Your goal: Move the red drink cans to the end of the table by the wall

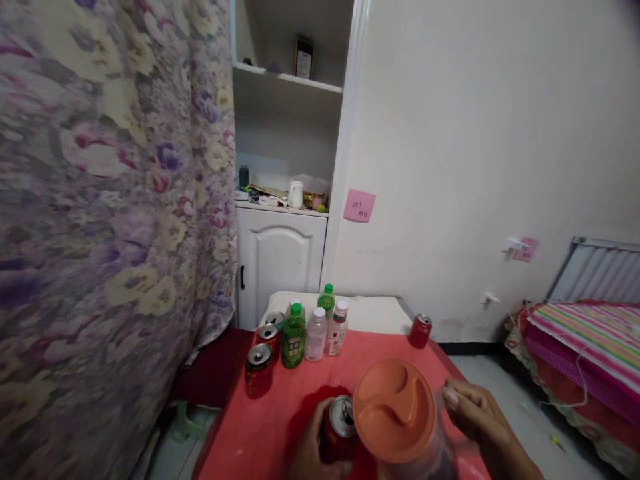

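Observation:
My left hand (pixel 313 450) is wrapped round a red drink can (pixel 341 427) with an opened top, low in the view. Right beside the can stands a clear pitcher with an orange lid (pixel 395 408), close to the camera. My right hand (pixel 480 420) holds the pitcher's right side, fingers curled against it. Both rest over a table with a red cloth (pixel 280 420). Further back on the cloth stand several red cans (pixel 259 368) and a cluster of bottles, among them a green bottle (pixel 293 345) and a clear bottle (pixel 316 335).
One more red can (pixel 420 331) stands alone at the table's far right edge. A flowered curtain (pixel 100 220) hangs on the left. Behind the table are a white cabinet (pixel 277 257) with cluttered shelves and a white wall. A bed with striped cover (pixel 585 340) is at right.

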`<state>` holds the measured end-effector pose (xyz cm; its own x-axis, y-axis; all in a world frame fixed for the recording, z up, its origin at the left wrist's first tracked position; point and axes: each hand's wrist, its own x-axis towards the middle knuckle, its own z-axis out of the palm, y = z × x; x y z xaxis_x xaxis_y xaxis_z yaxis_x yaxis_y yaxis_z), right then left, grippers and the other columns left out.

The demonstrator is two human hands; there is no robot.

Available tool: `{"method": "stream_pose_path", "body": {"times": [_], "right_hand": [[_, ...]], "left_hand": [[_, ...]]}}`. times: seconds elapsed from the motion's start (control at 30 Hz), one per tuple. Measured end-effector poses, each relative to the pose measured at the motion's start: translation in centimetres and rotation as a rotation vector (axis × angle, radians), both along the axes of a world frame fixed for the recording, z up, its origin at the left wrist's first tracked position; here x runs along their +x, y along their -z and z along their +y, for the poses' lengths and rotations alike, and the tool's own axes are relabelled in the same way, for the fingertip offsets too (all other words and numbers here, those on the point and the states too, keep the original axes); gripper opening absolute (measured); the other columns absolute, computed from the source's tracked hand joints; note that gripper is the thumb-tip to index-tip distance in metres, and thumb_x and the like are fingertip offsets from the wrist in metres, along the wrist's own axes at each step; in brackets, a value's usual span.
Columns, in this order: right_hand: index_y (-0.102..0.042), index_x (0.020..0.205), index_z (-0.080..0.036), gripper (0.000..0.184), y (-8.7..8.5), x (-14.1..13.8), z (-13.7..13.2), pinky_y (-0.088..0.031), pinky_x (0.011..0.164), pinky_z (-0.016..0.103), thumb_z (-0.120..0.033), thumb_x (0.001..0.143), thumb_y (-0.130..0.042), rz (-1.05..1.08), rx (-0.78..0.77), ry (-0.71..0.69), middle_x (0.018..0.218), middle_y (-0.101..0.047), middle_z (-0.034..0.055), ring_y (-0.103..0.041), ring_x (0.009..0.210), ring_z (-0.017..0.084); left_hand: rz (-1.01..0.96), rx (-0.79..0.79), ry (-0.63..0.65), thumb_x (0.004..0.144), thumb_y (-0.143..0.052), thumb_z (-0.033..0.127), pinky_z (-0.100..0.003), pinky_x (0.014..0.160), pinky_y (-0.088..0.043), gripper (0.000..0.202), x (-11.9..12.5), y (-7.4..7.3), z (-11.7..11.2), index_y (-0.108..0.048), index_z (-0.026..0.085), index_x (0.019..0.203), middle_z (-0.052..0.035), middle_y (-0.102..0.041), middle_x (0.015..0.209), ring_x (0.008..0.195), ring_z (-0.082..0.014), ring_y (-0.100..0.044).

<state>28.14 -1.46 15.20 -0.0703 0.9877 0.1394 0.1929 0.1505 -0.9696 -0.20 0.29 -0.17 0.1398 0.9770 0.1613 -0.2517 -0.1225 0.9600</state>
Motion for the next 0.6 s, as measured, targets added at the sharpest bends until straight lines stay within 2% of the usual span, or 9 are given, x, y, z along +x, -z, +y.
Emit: {"method": "stream_pose_path", "body": {"times": [0.07,0.17,0.27,0.33,0.43,0.53,0.6], "right_hand": [[-0.034,0.061,-0.026,0.060,0.6,-0.1,-0.1,-0.012,0.058,0.034,-0.075,0.081,-0.062,0.057,0.001,-0.003,0.065,-0.020,-0.0076,-0.016,0.059,0.012],[-0.032,0.062,-0.026,0.060,1.8,0.1,-0.1,-0.014,0.057,0.034,-0.073,0.079,-0.065,0.160,-0.005,0.039,0.065,-0.022,-0.0070,-0.017,0.061,0.013],[-0.035,0.062,-0.026,0.056,3.0,1.0,0.0,-0.022,0.056,0.032,-0.068,0.078,-0.069,0.270,0.016,0.144,0.067,-0.027,-0.0054,-0.023,0.062,0.015],[-0.039,0.062,-0.027,0.053,3.8,1.7,0.2,-0.029,0.055,0.032,-0.066,0.078,-0.069,0.325,0.052,0.214,0.066,-0.031,-0.0044,-0.029,0.061,0.016],[-0.043,0.061,-0.027,0.049,4.6,2.7,0.5,-0.034,0.053,0.033,-0.067,0.077,-0.069,0.367,0.084,0.276,0.063,-0.038,-0.0029,-0.036,0.059,0.018],[-0.048,0.059,-0.027,0.048,5.4,3.2,0.7,-0.034,0.051,0.033,-0.066,0.075,-0.072,0.428,0.100,0.309,0.060,-0.043,-0.0023,-0.038,0.056,0.017],[-0.054,0.059,-0.026,0.045,6.1,3.3,0.9,-0.036,0.051,0.032,-0.063,0.069,-0.079,0.512,0.102,0.350,0.059,-0.047,-0.0025,-0.041,0.056,0.016]], "left_hand": [[-0.009,0.005,0.012,0.052,-0.097,0.052,-0.048,0.116,-0.045,0.095,-0.3,0.2,0.1,-0.058,0.023,0.134,-0.0188,-0.069,0.143,0.136,-0.0416,-0.061],[0.060,-0.019,0.022,0.058,-0.095,0.040,-0.045,0.120,-0.042,0.094,-1.0,-0.2,0.0,-0.051,0.020,0.138,-0.0223,-0.061,0.152,0.143,-0.0405,-0.056],[0.073,-0.033,0.009,0.059,-0.092,0.032,-0.046,0.122,-0.040,0.093,-1.3,-0.5,-0.1,-0.049,0.017,0.140,-0.0250,-0.060,0.153,0.144,-0.0407,-0.054],[0.046,-0.046,-0.003,0.059,-0.090,0.030,-0.046,0.121,-0.042,0.090,-1.2,-0.2,0.0,-0.050,0.018,0.138,-0.0225,-0.064,0.150,0.143,-0.0398,-0.056],[0.011,-0.043,-0.056,0.054,-0.090,0.034,-0.048,0.119,-0.044,0.092,-0.8,0.9,0.5,-0.052,0.020,0.137,-0.0207,-0.068,0.145,0.140,-0.0419,-0.058],[0.011,-0.044,-0.105,0.049,-0.091,0.043,-0.052,0.121,-0.042,0.103,-0.5,1.9,1.0,-0.048,0.017,0.139,-0.0248,-0.065,0.147,0.143,-0.0455,-0.055],[0.017,-0.060,-0.105,0.050,-0.092,0.042,-0.055,0.124,-0.039,0.105,-0.6,2.0,1.2,-0.046,0.016,0.141,-0.0271,-0.061,0.151,0.146,-0.0461,-0.051]]}}
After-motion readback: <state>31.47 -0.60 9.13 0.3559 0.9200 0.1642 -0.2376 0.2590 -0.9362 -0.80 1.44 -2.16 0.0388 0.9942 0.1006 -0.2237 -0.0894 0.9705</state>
